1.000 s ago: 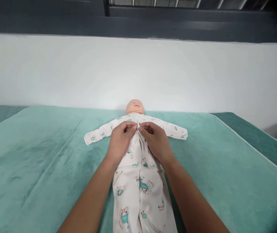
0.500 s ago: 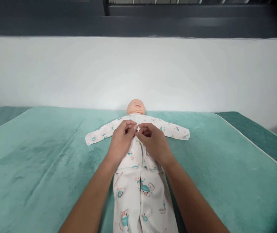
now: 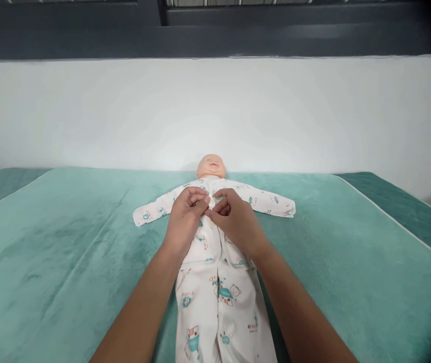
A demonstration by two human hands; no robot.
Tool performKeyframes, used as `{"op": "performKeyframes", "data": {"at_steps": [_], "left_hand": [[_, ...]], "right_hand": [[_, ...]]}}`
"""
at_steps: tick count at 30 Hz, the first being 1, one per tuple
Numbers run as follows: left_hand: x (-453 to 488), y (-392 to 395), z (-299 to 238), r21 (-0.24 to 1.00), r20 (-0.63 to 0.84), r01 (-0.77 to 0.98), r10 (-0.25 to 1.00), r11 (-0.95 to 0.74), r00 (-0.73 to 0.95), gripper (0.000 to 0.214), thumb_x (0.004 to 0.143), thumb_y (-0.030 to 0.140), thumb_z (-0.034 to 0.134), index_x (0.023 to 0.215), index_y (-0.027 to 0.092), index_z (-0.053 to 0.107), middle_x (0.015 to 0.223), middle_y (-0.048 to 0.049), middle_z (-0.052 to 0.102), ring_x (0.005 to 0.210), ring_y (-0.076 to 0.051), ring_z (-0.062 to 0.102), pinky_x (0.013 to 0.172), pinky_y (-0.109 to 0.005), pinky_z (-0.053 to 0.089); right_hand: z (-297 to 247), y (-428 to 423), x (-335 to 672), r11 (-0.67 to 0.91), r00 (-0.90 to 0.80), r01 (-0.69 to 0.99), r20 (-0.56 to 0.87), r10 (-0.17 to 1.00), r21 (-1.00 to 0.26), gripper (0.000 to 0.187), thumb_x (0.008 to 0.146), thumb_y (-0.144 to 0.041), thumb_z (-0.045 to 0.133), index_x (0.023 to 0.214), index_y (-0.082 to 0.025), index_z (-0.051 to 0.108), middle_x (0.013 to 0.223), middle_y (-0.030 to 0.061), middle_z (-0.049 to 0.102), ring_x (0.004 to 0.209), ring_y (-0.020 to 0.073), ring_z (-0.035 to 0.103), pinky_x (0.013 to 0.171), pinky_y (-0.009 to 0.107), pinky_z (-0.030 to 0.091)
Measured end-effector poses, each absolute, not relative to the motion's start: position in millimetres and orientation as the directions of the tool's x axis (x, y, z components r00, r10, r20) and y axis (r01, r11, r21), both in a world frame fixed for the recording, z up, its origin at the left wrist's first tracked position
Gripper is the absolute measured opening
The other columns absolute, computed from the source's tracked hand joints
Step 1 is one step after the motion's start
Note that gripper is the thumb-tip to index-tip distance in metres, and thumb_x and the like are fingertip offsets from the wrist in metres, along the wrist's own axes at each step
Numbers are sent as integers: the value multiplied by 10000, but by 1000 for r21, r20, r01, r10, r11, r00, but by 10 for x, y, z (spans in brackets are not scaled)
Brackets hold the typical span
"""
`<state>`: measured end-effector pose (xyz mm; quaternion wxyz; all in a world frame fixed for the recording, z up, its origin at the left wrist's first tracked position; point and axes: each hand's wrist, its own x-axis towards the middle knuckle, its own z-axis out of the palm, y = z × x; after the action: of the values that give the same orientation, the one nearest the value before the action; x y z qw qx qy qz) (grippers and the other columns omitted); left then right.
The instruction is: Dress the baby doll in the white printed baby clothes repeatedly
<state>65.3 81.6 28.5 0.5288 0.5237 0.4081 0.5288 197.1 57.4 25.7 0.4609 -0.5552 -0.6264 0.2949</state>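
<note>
A baby doll (image 3: 211, 165) lies on its back, its head toward the wall. It wears a white printed baby outfit (image 3: 200, 292) with both sleeves spread out sideways. At the chest, my left hand (image 3: 188, 214) pinches the front edge of the outfit between thumb and fingers. Facing it, my right hand (image 3: 234, 217) pinches the other side of the same opening, its fingertips close to the left ones. A bit of pale cloth shows between the fingertips; any fastener there is too small to make out. Below the hands, the front seam runs down toward the legs.
A teal plush cover (image 3: 86, 262) with pale piping lies under the doll. Behind the doll's head rises a white wall (image 3: 215, 111), topped by a dark window frame (image 3: 238, 40). A dark object at the far right edge is cut off.
Both hands stay at the chest opening. My fingertips have shifted slightly left and parted a little, and more of the pale cloth shows between them.
</note>
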Motion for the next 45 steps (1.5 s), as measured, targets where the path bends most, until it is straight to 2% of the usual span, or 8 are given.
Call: {"op": "performKeyframes", "data": {"at_steps": [7,11,15,21,24,29,35,45], "left_hand": [[597,838,306,989,91,-129,982,-69,168,109,816,253,625,887,203,559,718,47,526,614,-75,495,587,-191,383],[552,852,335,974,134,152,967,-169,217,78,845,271,565,901,217,574,721,34,552,681,-116,537,631,-227,403],[483,787,438,834,185,458,937,-308,295,96,864,264,504,870,229,594,745,28,600,693,-136,540,638,-254,393],[340,629,659,732,39,571,859,-372,510,196,872,367,507,781,224,605,741,25,608,673,-144,524,587,-260,362],[333,612,673,711,18,581,836,-396,548,180,858,341,521,752,221,603,725,26,588,663,-140,506,570,-259,346],[370,630,628,738,63,539,837,-406,544,172,876,304,501,754,219,589,696,35,554,622,-120,458,539,-254,325],[359,608,643,932,23,287,824,-222,566,180,899,368,520,844,212,592,754,19,588,704,-122,550,636,-248,445],[392,650,601,950,-22,266,818,-162,575,150,857,350,587,857,200,590,738,2,639,687,-129,591,652,-259,472]], "right_hand": [[276,551,2032,223,-38,459,232,972,-860,327,796,-310,643,1090,-276,505,782,-57,618,694,130,573,652,272,428],[397,436,2051,222,-112,612,195,974,-759,281,800,-265,612,1058,-263,502,830,-33,596,701,137,534,621,272,389],[538,242,2042,146,-92,769,118,989,-623,160,797,-286,595,862,-231,459,778,-10,566,626,141,464,529,270,299],[540,137,2086,208,-180,817,103,978,-538,248,864,-216,481,638,-210,381,624,-11,505,539,120,343,502,296,211],[506,202,2172,243,-243,712,94,965,-658,262,891,-251,480,637,-203,435,606,-15,509,543,112,378,513,287,243],[413,309,2331,139,-356,284,31,934,-949,172,896,-340,542,791,-203,549,633,-45,486,582,105,471,554,254,355],[288,317,2317,109,-284,81,82,955,-991,222,869,-412,620,827,-196,585,656,-47,480,573,87,464,530,234,362],[229,334,2291,20,-265,-5,21,964,-1000,262,719,-334,778,847,-198,594,683,-42,583,552,86,544,534,231,435]]}}
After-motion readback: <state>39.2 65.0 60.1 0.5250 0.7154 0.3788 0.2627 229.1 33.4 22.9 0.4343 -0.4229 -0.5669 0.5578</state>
